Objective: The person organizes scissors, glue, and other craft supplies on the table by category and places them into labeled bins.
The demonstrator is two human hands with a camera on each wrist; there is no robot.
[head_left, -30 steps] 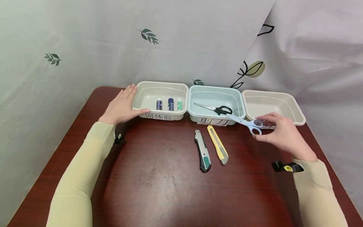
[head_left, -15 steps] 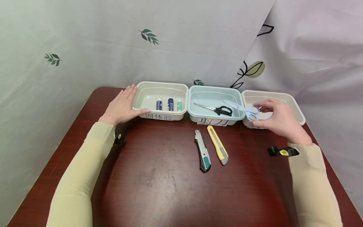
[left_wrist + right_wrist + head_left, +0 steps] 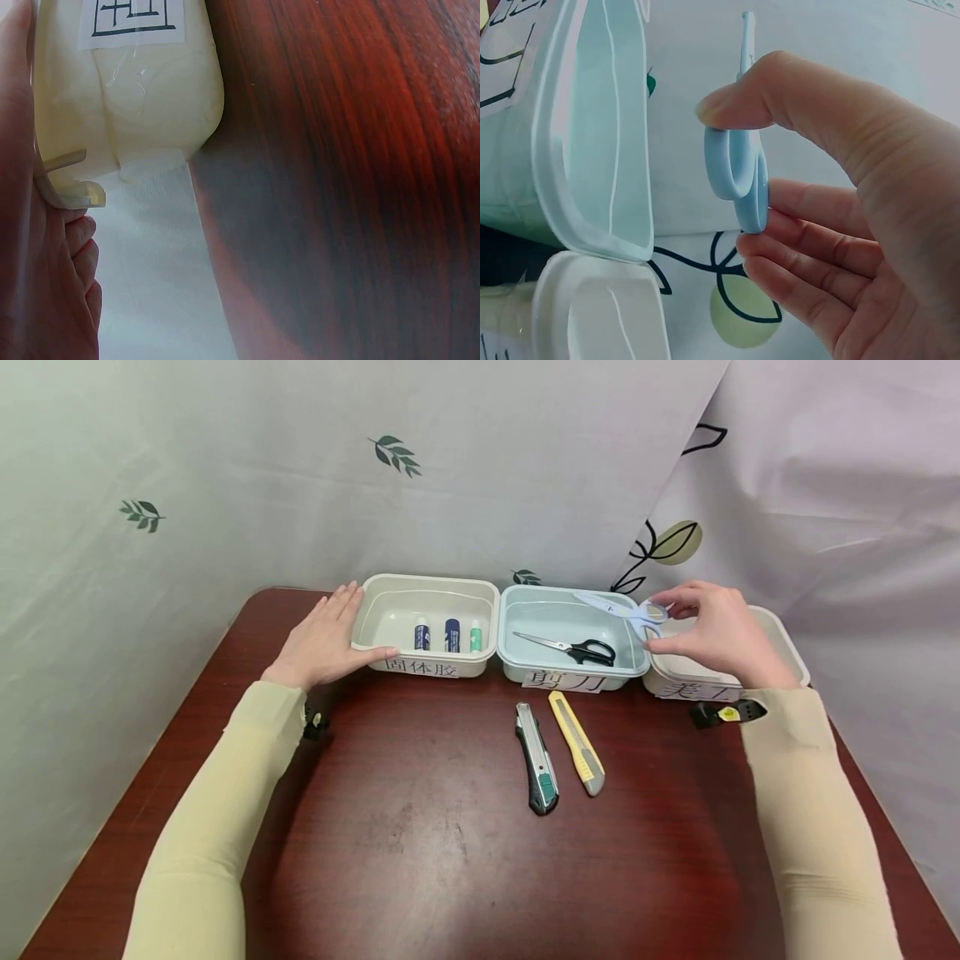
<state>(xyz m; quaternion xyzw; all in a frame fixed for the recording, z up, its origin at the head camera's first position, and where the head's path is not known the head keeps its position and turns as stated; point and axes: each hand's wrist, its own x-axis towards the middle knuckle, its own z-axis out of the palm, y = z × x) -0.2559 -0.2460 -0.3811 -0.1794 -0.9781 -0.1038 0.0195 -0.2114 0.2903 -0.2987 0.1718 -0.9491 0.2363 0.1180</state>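
Pale-blue scissors, handles pinched in the right hand, reach above the blue bin; the right wrist view shows a gap between handles and rim that the head view hides. The left hand, fingers extended, touches the leftmost bin.

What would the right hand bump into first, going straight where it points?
Probably the blue tray, with the pale blue scissors in the right hand leading; height is unclear, so it might pass over.

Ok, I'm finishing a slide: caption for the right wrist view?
A right hand pinches blue scissors; a blue bin and a pale bin at frame left.
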